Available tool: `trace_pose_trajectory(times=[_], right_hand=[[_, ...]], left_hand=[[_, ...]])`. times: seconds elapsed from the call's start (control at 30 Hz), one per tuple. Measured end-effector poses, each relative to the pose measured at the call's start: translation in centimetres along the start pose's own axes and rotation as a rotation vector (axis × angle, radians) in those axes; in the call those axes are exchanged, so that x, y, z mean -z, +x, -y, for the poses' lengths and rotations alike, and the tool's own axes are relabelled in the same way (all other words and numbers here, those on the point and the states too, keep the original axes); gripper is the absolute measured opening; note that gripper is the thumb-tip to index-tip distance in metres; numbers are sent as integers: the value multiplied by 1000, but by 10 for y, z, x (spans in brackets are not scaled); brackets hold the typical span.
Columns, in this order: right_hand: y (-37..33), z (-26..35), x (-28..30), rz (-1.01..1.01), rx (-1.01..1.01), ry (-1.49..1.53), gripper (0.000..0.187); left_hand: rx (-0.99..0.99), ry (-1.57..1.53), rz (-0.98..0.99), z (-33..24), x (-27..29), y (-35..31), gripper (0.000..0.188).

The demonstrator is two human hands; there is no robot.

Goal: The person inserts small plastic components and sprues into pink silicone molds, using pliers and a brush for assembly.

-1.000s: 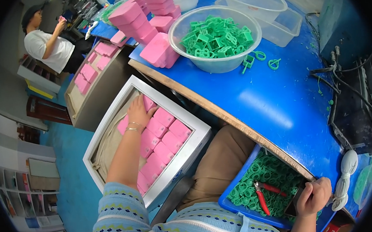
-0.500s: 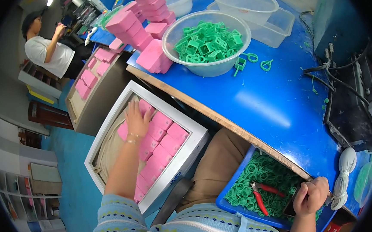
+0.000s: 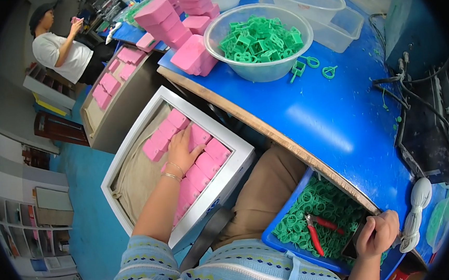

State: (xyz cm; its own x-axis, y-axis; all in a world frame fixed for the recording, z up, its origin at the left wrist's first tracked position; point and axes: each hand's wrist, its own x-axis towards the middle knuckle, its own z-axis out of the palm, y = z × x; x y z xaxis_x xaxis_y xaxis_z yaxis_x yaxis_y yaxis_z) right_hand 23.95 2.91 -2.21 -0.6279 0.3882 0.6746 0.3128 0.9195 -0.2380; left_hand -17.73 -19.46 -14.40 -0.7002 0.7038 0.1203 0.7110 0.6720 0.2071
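My left hand point(image 3: 182, 150) lies over pink blocks point(image 3: 196, 176) set in rows inside a white-framed tray point(image 3: 110, 174). Its fingers are stretched out and touch the block tops, so some blocks are hidden beneath it. Beige cloth point(image 3: 139, 185) lines the tray's left side. At the table's front edge, my right hand point(image 3: 379, 233) is closed beside a blue bin point(image 3: 291, 195) of green plastic rings point(image 3: 298, 223). Whatever the right fingers may hold is hidden. Red-handled cutters point(image 3: 315, 235) rest on the rings, and a dark flat thing point(image 3: 352, 243) sits by the right hand.
On the blue table point(image 3: 274, 110) stands a clear bowl point(image 3: 264, 72) of green plastic pieces point(image 3: 262, 41). Stacked pink blocks point(image 3: 164, 22) rise to its left, and clear containers point(image 3: 314, 3) sit behind. Cables point(image 3: 397, 78) run at right. Another person point(image 3: 65, 52) stands at far left.
My left hand has drawn back toward me and slightly right over the pink blocks, uncovering those at the far end. Some near-left blocks have shifted. My right hand stays put.
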Motion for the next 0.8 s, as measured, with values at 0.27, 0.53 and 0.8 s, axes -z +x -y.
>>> trace_pose_trajectory(times=[0.27,0.53,0.8], right_hand=[[2,1,3,41,10,51,9],[2,-1,2,15,14,48,8],[2,1,0,-2,3,36,8]], left_hand=[[-27,-24,-5,17,-1,5,72],[44,91,-40,7,11,-40,80],[269,34,-46,27,11,-65,82]])
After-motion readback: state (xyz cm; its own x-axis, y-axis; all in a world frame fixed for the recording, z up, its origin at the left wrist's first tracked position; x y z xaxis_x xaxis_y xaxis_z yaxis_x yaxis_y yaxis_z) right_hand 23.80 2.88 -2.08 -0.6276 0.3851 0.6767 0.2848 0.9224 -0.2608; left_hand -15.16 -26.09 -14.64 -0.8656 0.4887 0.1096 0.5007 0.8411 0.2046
